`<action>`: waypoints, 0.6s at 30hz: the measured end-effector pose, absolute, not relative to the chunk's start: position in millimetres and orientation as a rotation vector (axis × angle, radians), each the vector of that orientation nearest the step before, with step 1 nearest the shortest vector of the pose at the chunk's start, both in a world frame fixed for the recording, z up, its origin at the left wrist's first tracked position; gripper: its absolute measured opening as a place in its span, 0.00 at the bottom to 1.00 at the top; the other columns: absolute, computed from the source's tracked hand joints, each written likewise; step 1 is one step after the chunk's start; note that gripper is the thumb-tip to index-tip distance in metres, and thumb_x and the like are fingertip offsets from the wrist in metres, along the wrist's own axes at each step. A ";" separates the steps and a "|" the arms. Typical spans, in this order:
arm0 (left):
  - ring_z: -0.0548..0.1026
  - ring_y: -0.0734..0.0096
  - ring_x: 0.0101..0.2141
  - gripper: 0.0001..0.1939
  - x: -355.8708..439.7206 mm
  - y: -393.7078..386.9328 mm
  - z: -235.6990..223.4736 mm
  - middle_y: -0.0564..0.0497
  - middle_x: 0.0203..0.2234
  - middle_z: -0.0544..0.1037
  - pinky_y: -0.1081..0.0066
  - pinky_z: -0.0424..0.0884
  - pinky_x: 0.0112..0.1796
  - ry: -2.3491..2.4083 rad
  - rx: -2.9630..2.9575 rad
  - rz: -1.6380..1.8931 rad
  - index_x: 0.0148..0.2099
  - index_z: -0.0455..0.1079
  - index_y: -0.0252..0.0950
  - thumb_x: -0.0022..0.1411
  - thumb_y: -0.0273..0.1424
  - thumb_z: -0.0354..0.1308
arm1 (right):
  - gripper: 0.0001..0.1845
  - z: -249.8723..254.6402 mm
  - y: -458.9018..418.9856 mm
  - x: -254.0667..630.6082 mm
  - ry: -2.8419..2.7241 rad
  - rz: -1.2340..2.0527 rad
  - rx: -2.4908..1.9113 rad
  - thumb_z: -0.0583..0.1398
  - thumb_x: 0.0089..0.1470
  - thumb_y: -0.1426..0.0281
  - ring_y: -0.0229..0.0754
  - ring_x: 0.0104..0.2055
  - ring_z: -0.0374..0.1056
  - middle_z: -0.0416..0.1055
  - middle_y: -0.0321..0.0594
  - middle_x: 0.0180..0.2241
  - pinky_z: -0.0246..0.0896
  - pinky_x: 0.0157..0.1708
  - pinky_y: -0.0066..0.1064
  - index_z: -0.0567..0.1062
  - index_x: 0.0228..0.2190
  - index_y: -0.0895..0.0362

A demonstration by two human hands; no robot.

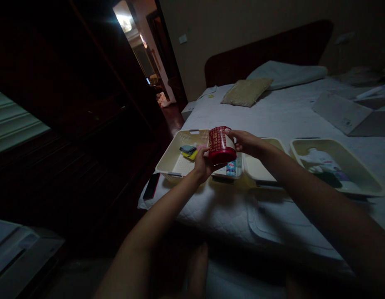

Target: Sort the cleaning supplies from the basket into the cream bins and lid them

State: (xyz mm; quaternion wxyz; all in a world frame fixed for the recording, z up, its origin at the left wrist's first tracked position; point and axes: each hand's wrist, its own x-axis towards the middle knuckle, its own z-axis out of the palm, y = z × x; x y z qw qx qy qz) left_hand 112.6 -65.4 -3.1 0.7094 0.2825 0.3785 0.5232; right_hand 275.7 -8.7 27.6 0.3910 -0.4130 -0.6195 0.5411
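Note:
Both of my hands hold a red canister [218,141] with gold patterning and a pale label, tilted on its side above the baskets. My left hand [203,164] grips its lower left side. Closed on its right side is my right hand [242,141], fingers near the pale label. Just beneath and to the left, a cream perforated basket [169,160] holds folded grey and yellow cloths [189,153]. Partly hidden under the canister, a second basket contains a blue-and-white package [231,168].
Further right stand a basket [259,166] with a pale inside and a basket [365,180] holding white bottles [328,164]. A phone [151,185] lies at the bed's left edge. Behind are a cushion [247,92] and an open white box [345,110]. A clear lid [273,220] lies in front.

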 end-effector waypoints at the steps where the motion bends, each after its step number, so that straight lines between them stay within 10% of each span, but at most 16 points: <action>1: 0.75 0.62 0.31 0.16 113.3 -64.6 -4.2 0.44 0.27 0.78 0.60 0.71 0.41 0.863 0.638 1.168 0.37 0.72 0.32 0.52 0.38 0.52 | 0.19 26.8 -7.9 276.9 -1.563 1.393 -1.041 0.60 0.51 0.53 0.37 0.23 0.61 0.68 0.41 0.25 0.63 0.23 0.30 0.73 0.30 0.58; 8: 0.74 0.70 0.33 0.11 110.6 -56.8 -14.3 0.51 0.33 0.77 0.67 0.68 0.42 0.995 0.772 1.314 0.36 0.72 0.36 0.49 0.34 0.62 | 0.22 17.6 -4.9 283.1 -1.400 1.324 -1.166 0.66 0.45 0.55 0.40 0.36 0.67 0.71 0.43 0.38 0.64 0.31 0.29 0.70 0.38 0.55; 18: 0.76 0.69 0.36 0.21 126.5 -59.4 -22.4 0.50 0.33 0.77 0.65 0.68 0.46 0.955 0.951 1.331 0.40 0.70 0.35 0.43 0.32 0.70 | 0.26 16.6 -8.1 273.8 -1.500 1.082 -1.224 0.67 0.39 0.55 0.42 0.35 0.67 0.70 0.39 0.33 0.63 0.34 0.33 0.65 0.36 0.55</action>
